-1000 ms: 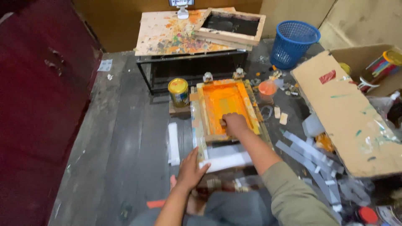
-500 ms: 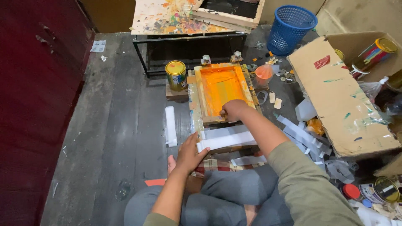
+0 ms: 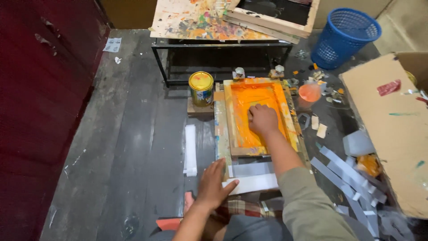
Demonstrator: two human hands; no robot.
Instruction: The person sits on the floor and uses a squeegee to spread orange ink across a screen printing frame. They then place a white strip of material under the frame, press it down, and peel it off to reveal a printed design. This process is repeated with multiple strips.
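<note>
A wooden printing frame [image 3: 226, 117] lies flat on the floor in front of me, its mesh [image 3: 249, 91] covered in orange ink. My right hand [image 3: 263, 119] rests fisted on the middle of the mesh, closed on a small scraper [image 3: 255, 106] of which only a pale edge shows. At the frame's near left corner, my left hand [image 3: 213, 185] lies flat with fingers spread, touching a white strip [image 3: 252, 183] laid across the near end.
A yellow-lidded paint can [image 3: 201, 88] stands left of the frame and an orange cup [image 3: 309, 93] to its right. Beyond is a low paint-splattered table [image 3: 200, 20], with a blue basket [image 3: 344, 36] far right. A cardboard box [image 3: 388, 129] and grey strips [image 3: 352, 178] lie to the right.
My right hand has slid away from me, from the near end of the orange mesh to its middle. My left hand stays at the near corner. The camera view has shifted.
</note>
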